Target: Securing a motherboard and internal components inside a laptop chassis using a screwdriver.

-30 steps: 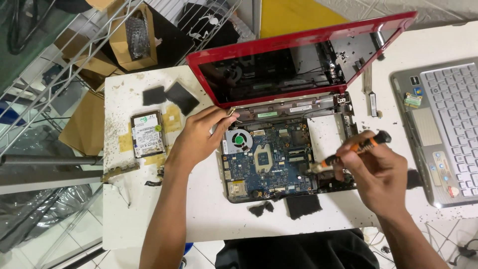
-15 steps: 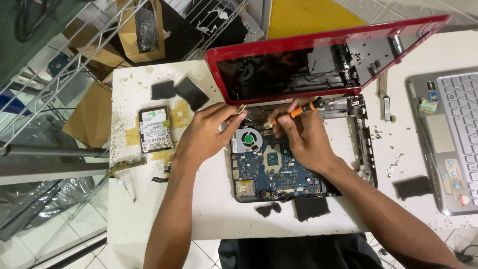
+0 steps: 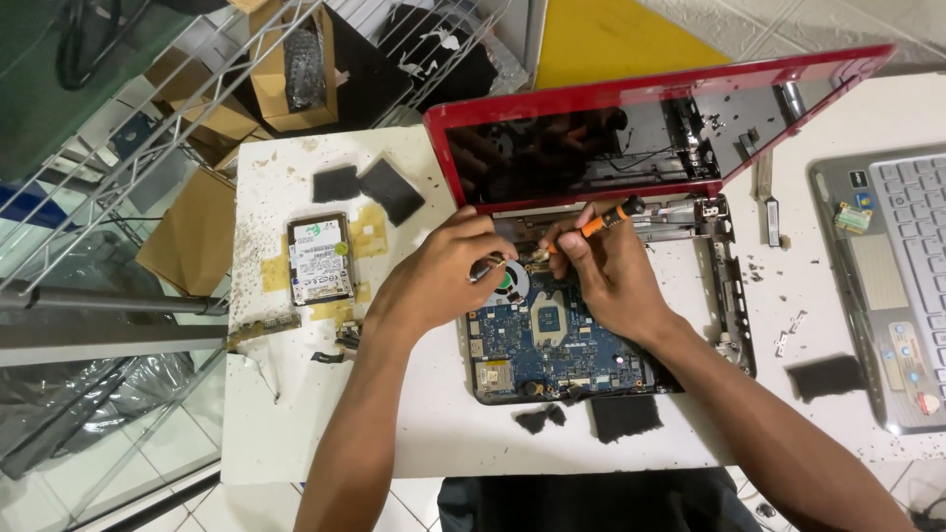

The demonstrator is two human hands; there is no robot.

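Both hands had closed in on the fan corner of the opened laptop base (image 3: 724, 325) since a sec ago, when the right hand (image 3: 611, 281) sat off to the right w/ the screwdriver (image 3: 603, 221). Right fingers now pinched its orange-black handle, tip down near the round fan (image 3: 512, 281) — fastener work looked under way. Left hand (image 3: 439, 281) rested on the fan edge, fingers curled narrow around a small metal bit. Blue motherboard (image 3: 552, 345) lay bare, glossy red lid (image 3: 650, 128) up behind; grey hard drive (image 3: 319, 258) lay flat on the gritty white table (image 3: 414, 433).
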